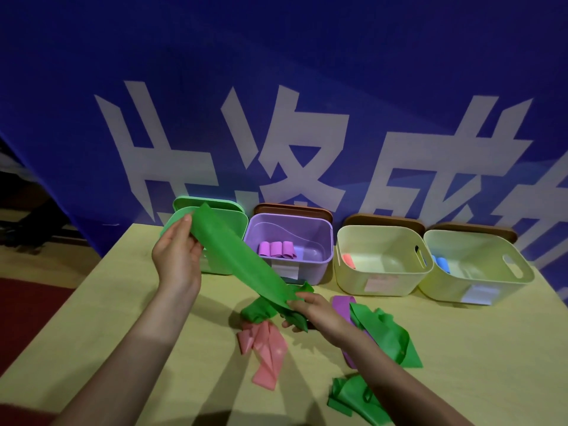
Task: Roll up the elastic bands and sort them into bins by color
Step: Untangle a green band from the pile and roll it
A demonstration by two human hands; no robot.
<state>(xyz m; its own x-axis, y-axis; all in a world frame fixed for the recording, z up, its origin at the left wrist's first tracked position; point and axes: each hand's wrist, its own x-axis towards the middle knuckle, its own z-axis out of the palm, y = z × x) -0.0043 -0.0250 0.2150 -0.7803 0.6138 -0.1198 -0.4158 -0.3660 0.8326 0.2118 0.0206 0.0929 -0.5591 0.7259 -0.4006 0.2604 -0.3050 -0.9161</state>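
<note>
Head view. A green band (pixel 242 259) is held stretched in the air between both hands, running from far left down to near right, above the worktop (pixel 116 309). Its far end is pinched by the left hand (pixel 176 256), thumb against fingers, just in front of the green bin (pixel 236 218). Its near end is gripped by the right hand (pixel 313 312), fingers curled round the bunched material, with loose green folds hanging down to the worktop below.

Four bins are lined up along the far edge of the worktop, against a blue banner (pixel 276 87) with large white characters. The green bin is at far left, partly hidden by the held band. The purple bin (pixel 319 262) stands next to it, with three rolled purple bands (pixel 277 249) seen inside. Right of that, a cream bin (pixel 384 281) holds a rolled pink band (pixel 349 260). A second cream bin (pixel 479 287) at far right holds a rolled blue band (pixel 442 263).

Loose on the worktop: a pink band (pixel 266 352) lies crumpled just near of the right hand; a flat purple band (pixel 343 305) lies partly under the right forearm; another green band (pixel 387 336) lies over it to the right; a further green band (pixel 353 398) is crumpled at the near edge.
</note>
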